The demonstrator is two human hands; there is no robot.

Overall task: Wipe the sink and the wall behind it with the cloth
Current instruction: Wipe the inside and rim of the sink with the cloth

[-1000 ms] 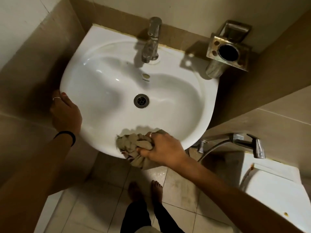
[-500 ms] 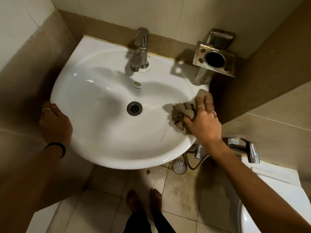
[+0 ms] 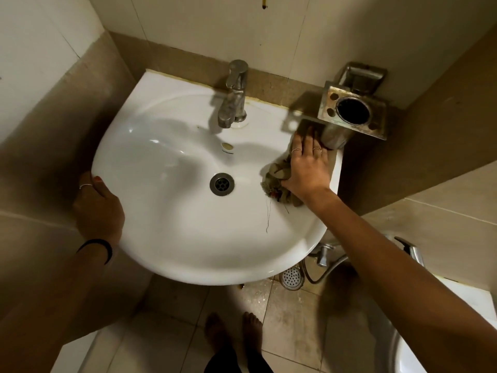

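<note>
Head view looks down on a white oval ceramic sink [image 3: 172, 238] fixed to a beige tiled wall [image 3: 188, 63]. Her right hand [image 3: 309, 165] lies flat, fingers straight, pressing a crumpled olive-grey cloth [image 3: 277, 181] onto the sink's back right rim, fingertips just under a square steel toothbrush holder [image 3: 352, 111]. Loose threads from the cloth trail down into the basin. Left hand [image 3: 96, 208] grips the sink's left edge, thumb on top of the rim and fingers curled underneath. A dull chrome tap [image 3: 234, 95] stands at the back centre, with a round steel drain [image 3: 222, 184] below it. Bare feet [image 3: 231, 332] stand on the tiled floor.
</note>
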